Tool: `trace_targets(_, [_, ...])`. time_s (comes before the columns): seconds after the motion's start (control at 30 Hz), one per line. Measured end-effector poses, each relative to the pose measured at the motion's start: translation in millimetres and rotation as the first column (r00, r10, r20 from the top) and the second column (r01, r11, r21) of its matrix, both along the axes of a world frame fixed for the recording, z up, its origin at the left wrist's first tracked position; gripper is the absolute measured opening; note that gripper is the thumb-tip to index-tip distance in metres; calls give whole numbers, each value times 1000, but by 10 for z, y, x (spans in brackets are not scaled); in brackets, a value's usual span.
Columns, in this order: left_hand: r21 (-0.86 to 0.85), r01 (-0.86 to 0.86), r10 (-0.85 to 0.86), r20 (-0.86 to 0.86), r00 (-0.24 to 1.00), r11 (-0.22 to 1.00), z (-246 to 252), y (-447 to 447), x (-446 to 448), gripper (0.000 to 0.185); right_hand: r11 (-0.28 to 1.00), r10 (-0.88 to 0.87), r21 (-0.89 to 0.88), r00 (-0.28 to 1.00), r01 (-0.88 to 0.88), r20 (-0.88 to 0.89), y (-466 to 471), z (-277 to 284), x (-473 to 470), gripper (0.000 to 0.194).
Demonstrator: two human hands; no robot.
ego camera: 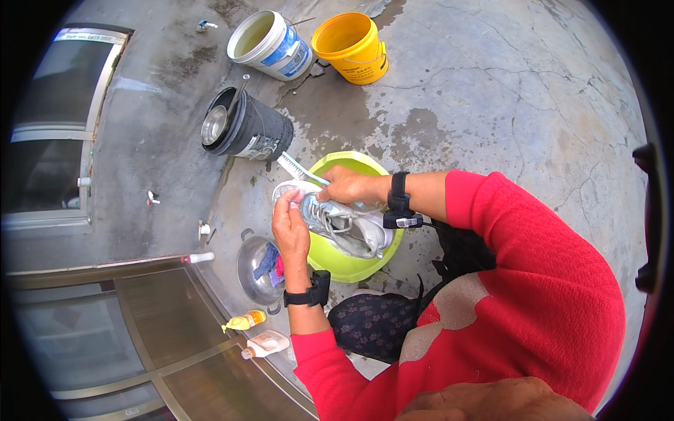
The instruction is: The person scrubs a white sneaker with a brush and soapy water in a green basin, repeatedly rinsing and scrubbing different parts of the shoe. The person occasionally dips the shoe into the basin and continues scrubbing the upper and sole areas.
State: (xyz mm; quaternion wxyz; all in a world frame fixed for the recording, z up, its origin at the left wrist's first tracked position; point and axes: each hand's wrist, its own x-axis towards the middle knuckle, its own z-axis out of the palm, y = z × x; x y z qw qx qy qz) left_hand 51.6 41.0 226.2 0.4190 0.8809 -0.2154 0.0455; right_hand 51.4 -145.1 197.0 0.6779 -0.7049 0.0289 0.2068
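Observation:
A grey-white lace-up sneaker (337, 223) lies tilted over a lime-green plastic basin (342, 268), its toe towards the basin's left rim. My left hand (291, 226) grips the toe end, fingertips on the upper. A scrub brush (300, 169) with white bristles and a pale blue handle is held in my right hand (343, 184), just above the shoe. The brush head sticks out past the basin's upper left rim, bristles facing down-left. Part of the handle is hidden by my fingers. What lies beneath the sneaker in the basin is mostly hidden.
Beyond the basin stand a black bucket (268, 129) holding a metal ladle (216, 125), a white bucket (287, 58) and a yellow bucket (363, 63). At left are a metal bowl (247, 268) with cloths, a yellow pump bottle (246, 320), a pale jug (268, 343) and a wall.

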Motion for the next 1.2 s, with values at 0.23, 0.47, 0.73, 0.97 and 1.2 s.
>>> trace_targets(0.23, [-37, -144, 142, -52, 989, 989, -24, 58, 69, 33, 1000, 9, 3, 1000, -9, -20, -8, -11, -18, 30])
trace_targets(0.47, [-171, -154, 128, -151, 980, 973, 94, 67, -209, 33, 980, -104, 161, 990, 118, -94, -47, -88, 23, 26])
trace_targets(0.73, [-360, -103, -27, -339, 940, 927, 131, -11, -514, 30, 923, -242, 288, 967, 256, -81, -52, -190, 78, 25])
trace_targets(0.97, [-28, 74, -76, -67, 995, 997, 81, -235, -544, 40, 916, -267, 291, 961, 276, -71, -48, -160, 46, 26])
trace_targets(1.2, [344, -107, 57, 154, 986, 933, 76, -472, -592, 49, 903, -308, 290, 948, 318, -80, -28, -100, 9, 27])
